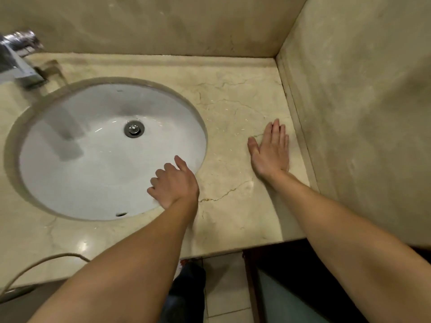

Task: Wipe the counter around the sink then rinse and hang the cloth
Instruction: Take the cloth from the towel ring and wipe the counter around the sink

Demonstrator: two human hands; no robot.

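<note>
At the upper left of the frame we see the faucet (22,66), its spout reaching toward the basin. Below it, the sink (70,183) fills the left and centre; the drain (133,128) sits near its middle and the overflow slot (121,214) lies at the lower rim. A cord (35,264) curves across the lower left corner.

At centre, our left hand (173,183) rests on the lower right rim of the sink, fingers loosely curled over the bowl, holding nothing. To its right, our right hand (270,150) lies flat on the counter (233,101), fingers together and extended toward the top of the frame, palm down, also holding nothing. The side wall (361,113) stands just beside that hand at the right.

The cloth is not visible anywhere in this view, so we cannot state its direction from either hand or its long axis. We judge that wiping has not begun and that the next move requires locating the cloth outside the frame. Neither hand can be called the nearer one.
</note>
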